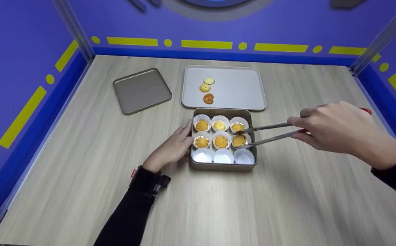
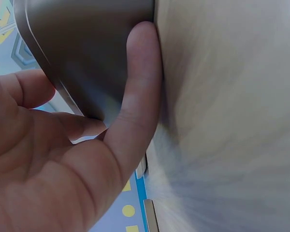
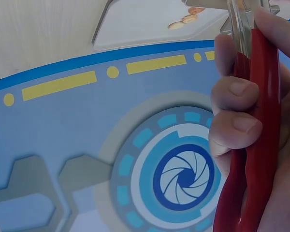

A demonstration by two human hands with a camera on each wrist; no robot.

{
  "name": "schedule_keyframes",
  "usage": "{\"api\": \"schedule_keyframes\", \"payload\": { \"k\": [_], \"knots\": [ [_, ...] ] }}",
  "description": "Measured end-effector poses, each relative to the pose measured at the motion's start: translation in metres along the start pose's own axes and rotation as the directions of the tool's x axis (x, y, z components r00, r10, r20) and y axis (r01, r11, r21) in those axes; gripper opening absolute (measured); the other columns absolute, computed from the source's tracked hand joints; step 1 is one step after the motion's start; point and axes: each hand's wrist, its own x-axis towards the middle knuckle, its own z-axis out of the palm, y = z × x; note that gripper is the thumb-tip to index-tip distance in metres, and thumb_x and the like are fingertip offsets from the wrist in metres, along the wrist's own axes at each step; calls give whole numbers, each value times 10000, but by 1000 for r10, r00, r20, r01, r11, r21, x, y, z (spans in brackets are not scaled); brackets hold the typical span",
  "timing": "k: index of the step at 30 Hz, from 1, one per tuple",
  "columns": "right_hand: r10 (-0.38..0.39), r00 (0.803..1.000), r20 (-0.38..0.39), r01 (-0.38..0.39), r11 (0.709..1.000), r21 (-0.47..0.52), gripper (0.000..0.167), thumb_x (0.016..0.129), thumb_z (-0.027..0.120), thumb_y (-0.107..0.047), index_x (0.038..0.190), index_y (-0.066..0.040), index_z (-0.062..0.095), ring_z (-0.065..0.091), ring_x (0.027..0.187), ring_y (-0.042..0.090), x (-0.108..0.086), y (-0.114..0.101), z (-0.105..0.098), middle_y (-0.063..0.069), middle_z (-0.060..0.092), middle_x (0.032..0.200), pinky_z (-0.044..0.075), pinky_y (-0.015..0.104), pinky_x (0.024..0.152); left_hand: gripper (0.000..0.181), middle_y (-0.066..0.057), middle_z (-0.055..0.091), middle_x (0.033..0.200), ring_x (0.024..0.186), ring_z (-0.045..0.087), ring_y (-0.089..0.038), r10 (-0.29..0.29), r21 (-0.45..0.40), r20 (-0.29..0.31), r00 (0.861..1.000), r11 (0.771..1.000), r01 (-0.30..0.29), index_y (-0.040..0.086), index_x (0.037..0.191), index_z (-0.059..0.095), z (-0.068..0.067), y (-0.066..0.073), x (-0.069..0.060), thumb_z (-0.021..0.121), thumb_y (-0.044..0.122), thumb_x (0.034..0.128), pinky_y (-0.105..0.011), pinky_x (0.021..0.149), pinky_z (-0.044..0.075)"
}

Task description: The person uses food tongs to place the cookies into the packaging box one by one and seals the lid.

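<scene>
My right hand (image 1: pixel 334 128) grips tongs by their red handles (image 3: pixel 265 121), fingers curled round them. The tong tips are in the tin (image 1: pixel 223 167), at the cookie (image 1: pixel 239 140) in the middle row's right paper cup; whether they pinch it I cannot tell. Cookies sit in the cups of the back and middle rows, while the front-row cups (image 1: pixel 223 156) hold nothing. My left hand (image 1: pixel 170 148) rests against the tin's left wall, its fingers fairly straight; in the left wrist view the hand (image 2: pixel 87 145) touches the tin's side (image 2: pixel 87 53) low down.
Behind the tin lies a light tray (image 1: pixel 239 87) with a pale round cookie (image 1: pixel 209 81), a swirled cookie (image 1: pixel 205 87) and a brown pretzel-shaped one (image 1: pixel 208 98). A dark metal lid (image 1: pixel 142 91) lies at the back left. Blue panels stand round the table's back and sides.
</scene>
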Motion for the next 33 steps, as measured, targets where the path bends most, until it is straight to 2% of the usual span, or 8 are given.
{"api": "schedule_keyframes", "payload": {
  "k": [6,15,25,30,33],
  "knots": [
    [-3,1000,-18,3,1000,7,288,831,866,-299,895,-157,623,418,484,97,0,3,1,-64,450,622,319,303,356,694,-87,120,1785,1630,158,-311,10,6,3,1000,1000,-10,196,1723,75,-1,-1,-1,349,374,1110,-517,1324,154],
    [49,997,53,-48,998,-31,259,859,869,-316,933,-163,675,461,502,98,0,2,-8,-49,531,650,376,294,377,687,-77,95,1787,1634,139,-307,2,3,7,1000,1000,-2,207,1723,67,-1,0,-1,340,376,1116,-524,1324,138],
    [32,999,36,-31,999,-11,274,854,866,-308,907,-149,649,430,494,108,1,-1,0,-49,460,628,370,321,368,689,-79,107,1787,1632,149,-307,-14,-6,7,1000,1000,14,234,1724,66,1,-2,-1,348,393,1115,-534,1321,146],
    [67,996,60,-66,998,-23,279,858,873,-317,904,-151,654,446,502,99,-2,-1,-2,-45,499,638,377,297,387,695,-77,95,1788,1633,141,-308,-18,-12,7,1000,1000,18,245,1723,62,0,-2,-1,355,398,1112,-542,1320,142],
    [84,995,52,-84,996,-2,275,838,889,-318,942,-146,702,445,490,99,-5,0,-3,-35,531,645,378,303,381,691,-90,144,1781,1626,173,-311,-6,-8,1,1000,1000,6,225,1724,76,0,-1,-2,355,384,1112,-532,1319,165]
  ]
}}
